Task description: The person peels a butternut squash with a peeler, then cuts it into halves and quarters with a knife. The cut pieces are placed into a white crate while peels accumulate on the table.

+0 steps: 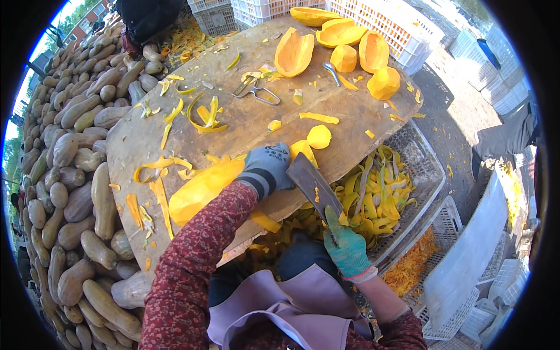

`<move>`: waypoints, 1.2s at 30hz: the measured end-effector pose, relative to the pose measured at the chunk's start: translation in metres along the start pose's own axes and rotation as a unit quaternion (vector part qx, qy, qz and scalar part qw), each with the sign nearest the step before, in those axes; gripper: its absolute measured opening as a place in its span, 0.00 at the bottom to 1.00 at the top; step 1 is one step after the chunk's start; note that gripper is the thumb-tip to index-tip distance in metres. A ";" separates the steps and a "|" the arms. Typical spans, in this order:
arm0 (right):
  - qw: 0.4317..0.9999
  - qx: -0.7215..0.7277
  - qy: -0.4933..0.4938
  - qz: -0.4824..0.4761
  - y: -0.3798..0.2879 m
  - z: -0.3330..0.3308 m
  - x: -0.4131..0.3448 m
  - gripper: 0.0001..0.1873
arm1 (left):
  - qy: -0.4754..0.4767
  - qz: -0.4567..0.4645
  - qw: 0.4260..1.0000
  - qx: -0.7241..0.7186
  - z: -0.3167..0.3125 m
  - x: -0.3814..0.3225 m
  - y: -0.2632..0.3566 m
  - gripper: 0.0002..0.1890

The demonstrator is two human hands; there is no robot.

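My left hand (267,168), in a grey glove with dark cuff stripes, grips a peeled butternut squash (203,188) lying on the wooden board. Its far end (304,151) shows past my knuckles. My right hand (348,249), in a green glove, is closed around the handle of a cleaver (313,181). The broad, dark blade lies close beside that squash end; whether it touches cannot be told. Just beyond sits a cut round piece of squash (319,136). A Y-shaped peeler (256,91) and another metal peeling tool (331,73) lie farther back.
Hollowed squash halves (294,52) and chunks (383,83) stand at the board's (262,127) far right. Unpeeled squashes (78,188) are heaped on the left. A crate of peelings (378,197) is below the right edge. White crates (385,30) stand behind; a person's leg (503,138) shows at right.
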State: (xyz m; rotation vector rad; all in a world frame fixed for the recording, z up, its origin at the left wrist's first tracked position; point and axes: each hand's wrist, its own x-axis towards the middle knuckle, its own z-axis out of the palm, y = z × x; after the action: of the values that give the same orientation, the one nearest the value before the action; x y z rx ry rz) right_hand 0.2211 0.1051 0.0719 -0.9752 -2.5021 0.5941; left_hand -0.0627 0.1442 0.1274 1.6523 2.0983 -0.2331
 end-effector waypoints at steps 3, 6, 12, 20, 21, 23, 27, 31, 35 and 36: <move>0.996 -0.089 -0.001 0.000 -0.004 0.011 0.000 0.35 | 0.013 0.009 1.000 -0.010 0.001 -0.001 -0.004 0.38; 0.989 -0.145 -0.018 0.021 -0.003 0.026 0.007 0.34 | 0.018 0.010 1.000 -0.020 0.007 -0.001 -0.005 0.34; 0.955 0.190 0.095 0.209 0.005 -0.013 0.070 0.24 | 0.051 -0.009 0.999 0.003 0.010 -0.018 0.029 0.25; 0.994 -0.040 -0.090 0.050 -0.023 -0.086 -0.007 0.30 | 0.287 -0.063 0.943 0.156 0.080 -0.028 0.051 0.37; 0.993 -0.041 -0.096 0.048 -0.020 -0.082 -0.008 0.30 | 0.288 -0.060 0.943 0.157 0.080 -0.029 0.052 0.38; 0.992 -0.046 -0.109 0.048 -0.015 -0.075 -0.015 0.29 | 0.293 -0.059 0.941 0.161 0.082 -0.026 0.054 0.38; 0.990 -0.054 -0.125 0.047 -0.015 -0.071 -0.010 0.29 | 0.296 -0.061 0.941 0.152 0.084 -0.027 0.053 0.31; 0.978 0.048 -0.186 0.085 -0.011 -0.086 0.025 0.31 | 0.296 -0.061 0.939 0.165 0.084 -0.033 0.050 0.24; 0.943 0.062 -0.296 0.137 -0.001 -0.124 0.076 0.33 | 0.309 -0.048 0.937 0.155 0.083 -0.038 0.047 0.24; 0.937 0.047 -0.314 0.144 -0.003 -0.138 0.084 0.33 | 0.312 -0.042 0.936 0.155 0.080 -0.038 0.048 0.24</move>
State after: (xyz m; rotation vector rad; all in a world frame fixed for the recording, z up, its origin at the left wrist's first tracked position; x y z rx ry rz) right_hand 0.2302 0.1952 0.2053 -1.2833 -2.8367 1.2813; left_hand 0.0095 0.0914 0.0806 2.0161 2.7162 -0.0691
